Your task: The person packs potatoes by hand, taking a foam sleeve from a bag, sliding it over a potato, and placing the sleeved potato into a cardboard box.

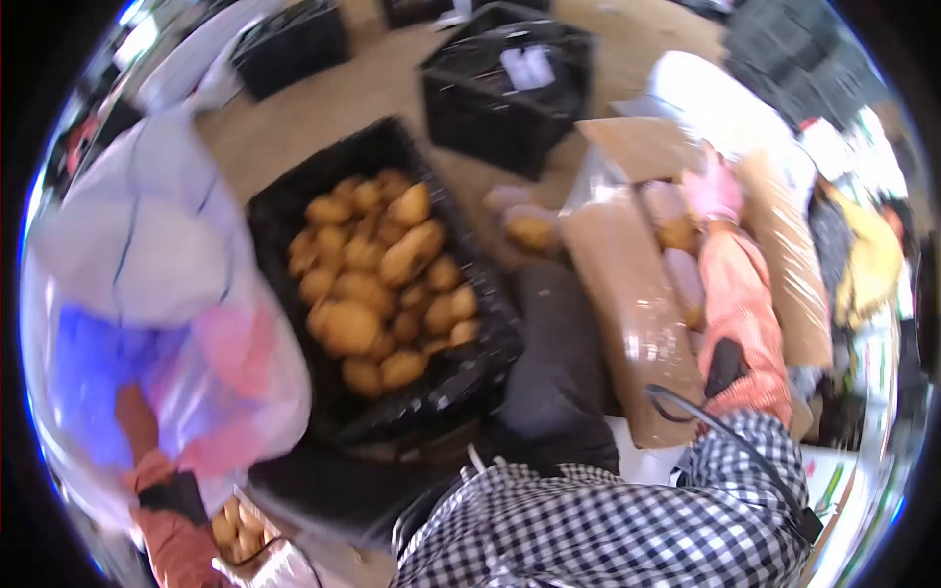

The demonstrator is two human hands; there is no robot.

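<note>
My left hand point(137, 419) is raised at the far left and shows only dimly through a large translucent plastic bag point(147, 265), which it holds up. The bag hangs beside a black crate point(284, 211) full of potatoes point(377, 284). My right hand point(712, 191), in a pink glove, reaches forward into a cardboard box point(627, 294) lined with clear plastic. It rests next to a potato point(676, 233) in the box. Whether its fingers grip anything is unclear.
Another loose potato point(531, 231) lies between crate and box. Two more black crates point(510, 83) point(294, 44) stand farther back on the floor. A smaller bag of potatoes point(230, 534) sits at the bottom left. A person in yellow point(867, 260) is at the right edge.
</note>
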